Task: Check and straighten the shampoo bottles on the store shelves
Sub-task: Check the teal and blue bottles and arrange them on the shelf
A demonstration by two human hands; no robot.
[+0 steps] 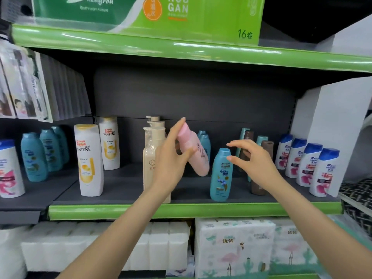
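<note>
Two hands reach over the shelf edge (193, 210): left hand (173, 158) grips the tilted pink bottle (194, 151) above the shelf; right hand (251, 160), fingers spread, hovers beside the blue bottle (221, 174). Next, likely: stand the pink bottle upright.

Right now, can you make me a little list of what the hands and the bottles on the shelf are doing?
left hand: holds the pink bottle, tilted, lifted off the shelf
right hand: open, fingers spread, holding nothing, next to the teal bottle
teal bottle: upright at the shelf front
cream pump bottles: in a row behind the left hand
white and yellow bottles: upright, to the left
below the shelf: packs of tissue
</note>
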